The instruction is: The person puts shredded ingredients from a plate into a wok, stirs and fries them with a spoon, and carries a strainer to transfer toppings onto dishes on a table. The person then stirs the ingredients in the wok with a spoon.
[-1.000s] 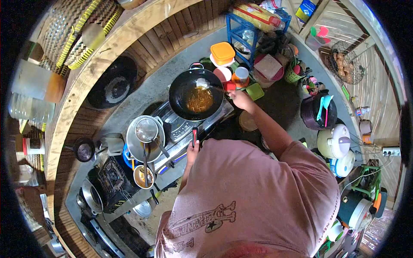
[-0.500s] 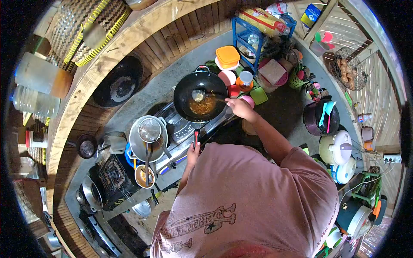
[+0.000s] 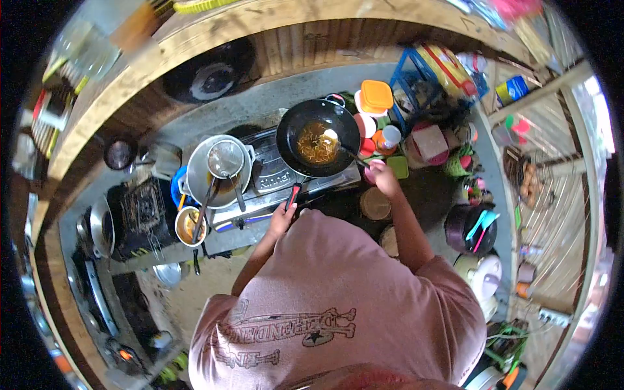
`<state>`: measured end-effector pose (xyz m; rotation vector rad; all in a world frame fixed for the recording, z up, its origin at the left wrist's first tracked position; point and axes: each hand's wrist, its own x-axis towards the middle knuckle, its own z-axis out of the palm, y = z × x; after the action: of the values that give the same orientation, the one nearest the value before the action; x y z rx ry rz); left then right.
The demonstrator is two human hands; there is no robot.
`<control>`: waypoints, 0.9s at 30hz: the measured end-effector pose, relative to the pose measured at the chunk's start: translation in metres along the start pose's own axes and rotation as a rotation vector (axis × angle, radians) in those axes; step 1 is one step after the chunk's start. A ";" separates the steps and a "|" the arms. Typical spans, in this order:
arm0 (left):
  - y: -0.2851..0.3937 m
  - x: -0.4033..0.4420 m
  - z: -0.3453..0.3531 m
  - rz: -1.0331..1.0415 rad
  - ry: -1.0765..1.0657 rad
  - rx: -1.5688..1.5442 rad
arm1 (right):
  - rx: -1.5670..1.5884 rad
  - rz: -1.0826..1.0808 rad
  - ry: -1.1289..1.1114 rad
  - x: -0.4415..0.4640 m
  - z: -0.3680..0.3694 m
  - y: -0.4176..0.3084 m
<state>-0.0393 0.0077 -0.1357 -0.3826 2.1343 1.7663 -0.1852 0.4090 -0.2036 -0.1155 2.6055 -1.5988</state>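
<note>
A black wok (image 3: 292, 156) stands on the right side of the gas stove (image 3: 266, 179). Brown liquid with thin orange-brown strips (image 3: 315, 151) lies in its bottom. My left hand (image 3: 282, 219) is closed around the wok's red and black handle (image 3: 294, 194). In my right hand (image 3: 385, 180) I grip a ladle by its dark handle (image 3: 353, 157). The shiny ladle head (image 3: 330, 137) rests in the food at the wok's right side. My fingers on the ladle are slightly blurred.
Left of the wok sits a large pot (image 3: 196, 170) with a strainer (image 3: 225, 158) across it. A small bowl (image 3: 184, 225) of food stands below. Plastic containers (image 3: 376, 97) crowd the wok's right. A blackened grill stove (image 3: 140, 211) is farther left.
The ladle head has moved from the left of the food to its right side. My right hand has drawn back from the wok's rim. The view has turned; my left hand keeps the wok handle.
</note>
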 end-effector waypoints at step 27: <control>-0.025 0.007 -0.003 0.092 0.060 0.099 | -0.615 -0.042 -0.042 0.015 -0.043 -0.162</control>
<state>-0.0350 -0.0001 -0.1605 -0.3198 2.3049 1.7094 -0.2019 0.3718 -0.0404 -0.2361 2.9734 -0.7379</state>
